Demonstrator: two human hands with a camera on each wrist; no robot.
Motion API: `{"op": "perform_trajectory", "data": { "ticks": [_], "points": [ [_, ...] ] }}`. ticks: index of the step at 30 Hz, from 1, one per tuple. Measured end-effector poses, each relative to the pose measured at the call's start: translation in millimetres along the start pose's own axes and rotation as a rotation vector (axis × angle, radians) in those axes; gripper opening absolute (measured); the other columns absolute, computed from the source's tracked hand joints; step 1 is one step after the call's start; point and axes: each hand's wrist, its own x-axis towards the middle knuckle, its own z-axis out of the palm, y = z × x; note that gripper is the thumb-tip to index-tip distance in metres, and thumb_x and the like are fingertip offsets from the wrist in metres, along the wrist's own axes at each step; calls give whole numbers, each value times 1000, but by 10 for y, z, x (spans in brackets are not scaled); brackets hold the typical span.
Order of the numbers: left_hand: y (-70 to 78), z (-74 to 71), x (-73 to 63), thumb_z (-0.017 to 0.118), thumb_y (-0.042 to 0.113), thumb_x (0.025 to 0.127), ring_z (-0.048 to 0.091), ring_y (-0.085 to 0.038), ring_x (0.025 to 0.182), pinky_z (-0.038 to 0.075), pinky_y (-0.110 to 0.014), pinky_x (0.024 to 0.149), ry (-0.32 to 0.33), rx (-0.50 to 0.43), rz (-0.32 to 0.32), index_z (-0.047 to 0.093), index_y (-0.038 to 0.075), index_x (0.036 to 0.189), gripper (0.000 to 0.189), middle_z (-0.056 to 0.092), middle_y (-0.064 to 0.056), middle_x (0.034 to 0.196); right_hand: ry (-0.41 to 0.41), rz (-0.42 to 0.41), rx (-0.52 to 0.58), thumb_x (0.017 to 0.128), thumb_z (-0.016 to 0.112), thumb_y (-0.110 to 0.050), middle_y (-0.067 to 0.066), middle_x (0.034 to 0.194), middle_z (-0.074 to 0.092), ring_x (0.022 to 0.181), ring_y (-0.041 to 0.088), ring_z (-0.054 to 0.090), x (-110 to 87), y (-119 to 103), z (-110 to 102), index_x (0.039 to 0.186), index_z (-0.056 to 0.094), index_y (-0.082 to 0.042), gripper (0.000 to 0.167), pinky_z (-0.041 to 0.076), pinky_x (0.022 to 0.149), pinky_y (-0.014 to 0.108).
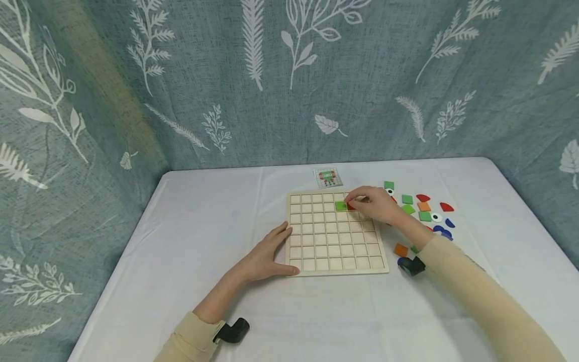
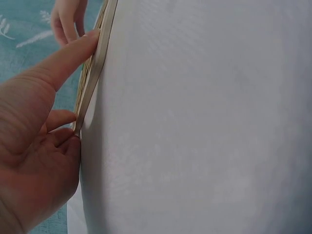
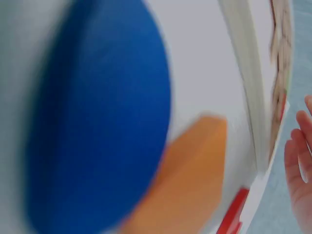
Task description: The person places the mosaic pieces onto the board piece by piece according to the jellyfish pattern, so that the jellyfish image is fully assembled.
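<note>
A pale wooden grid board (image 1: 320, 239) lies on the white-covered table. My left hand (image 1: 267, 257) rests at its left side, the thumb at the near left corner and the fingertips along the edge. In the left wrist view, thumb and fingers touch the board's edge (image 2: 100, 56). Near the far right of the grid, my right hand (image 1: 374, 203) pinches a small red piece (image 1: 350, 206) at a cell. A light green square (image 1: 341, 205) sits in the cell to its left. Fingers partly cover the red piece, so its shape is unclear.
Loose green, red, orange, blue and white pieces lie right of the board, among them an orange square (image 1: 400, 250) and a red piece (image 1: 446, 206). A printed pattern card (image 1: 327, 177) lies beyond the board. A leaf-patterned curtain (image 1: 289, 125) hangs behind.
</note>
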Motion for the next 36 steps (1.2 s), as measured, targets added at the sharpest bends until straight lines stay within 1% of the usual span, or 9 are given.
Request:
{"op": "perform_trajectory", "data": {
  "ticks": [2, 6, 8, 14, 19, 24, 28, 31, 36],
  "points": [
    [-2, 3, 4, 83, 41, 76, 9, -29, 148, 19, -52, 115, 0, 1, 2, 24, 4, 154, 104, 10, -7, 163, 25, 36, 23, 99, 60, -17, 13, 119, 66, 104, 29, 64, -62, 44, -79, 111, 72, -8, 20, 53, 86, 43],
    [-5, 10, 7, 84, 41, 76, 9, -29, 148, 19, -52, 115, 3, 1, 2, 25, 4, 154, 105, 11, -7, 163, 75, 121, -4, 99, 59, -23, 15, 119, 65, 107, 31, 61, -240, 184, -284, 115, 71, -8, 25, 52, 86, 45],
    [-5, 9, 8, 84, 41, 75, 9, -29, 148, 19, -52, 115, 5, 1, 1, 25, 5, 154, 105, 11, -7, 163, 99, 162, -44, 100, 58, -25, 16, 119, 65, 109, 33, 59, -342, 260, -398, 117, 70, -7, 27, 50, 87, 47],
    [-10, 9, 9, 84, 42, 75, 10, -30, 148, 20, -53, 114, 9, 8, 2, 26, 5, 154, 105, 11, -7, 163, 165, 258, -104, 101, 54, -20, 22, 124, 61, 110, 38, 54, -594, 478, -675, 122, 65, -1, 29, 47, 88, 52],
    [-13, 12, 12, 84, 42, 75, 10, -30, 148, 20, -53, 114, 10, 11, 5, 26, 5, 154, 104, 11, -8, 163, 154, 340, -118, 101, 54, -14, 26, 126, 57, 116, 42, 49, -671, 564, -757, 124, 62, 1, 29, 44, 94, 54],
    [-1, 16, 9, 84, 41, 75, 10, -30, 148, 21, -53, 114, 8, 8, 4, 26, 6, 154, 104, 12, -8, 163, 111, 334, -138, 98, 56, -10, 27, 124, 56, 118, 42, 48, -663, 571, -769, 125, 61, 2, 30, 40, 98, 57],
    [10, 10, 2, 84, 40, 75, 10, -31, 148, 21, -53, 114, 10, 5, 0, 26, 5, 154, 104, 12, -8, 163, 95, 305, -177, 97, 57, -10, 26, 121, 57, 108, 39, 51, -637, 574, -759, 125, 61, 2, 30, 43, 92, 53],
    [12, 8, 1, 84, 41, 75, 10, -30, 148, 21, -53, 114, 9, 6, -5, 27, 6, 154, 104, 12, -7, 163, 90, 309, -200, 97, 58, -11, 25, 118, 58, 102, 36, 52, -610, 580, -743, 125, 61, 1, 30, 44, 86, 49],
    [9, 1, 8, 84, 41, 75, 10, -29, 148, 21, -52, 114, 7, 5, -9, 26, 7, 154, 103, 11, -6, 163, 102, 320, -204, 97, 61, -15, 23, 115, 60, 99, 35, 53, -574, 591, -720, 124, 62, 0, 31, 46, 84, 47]
  ]
}}
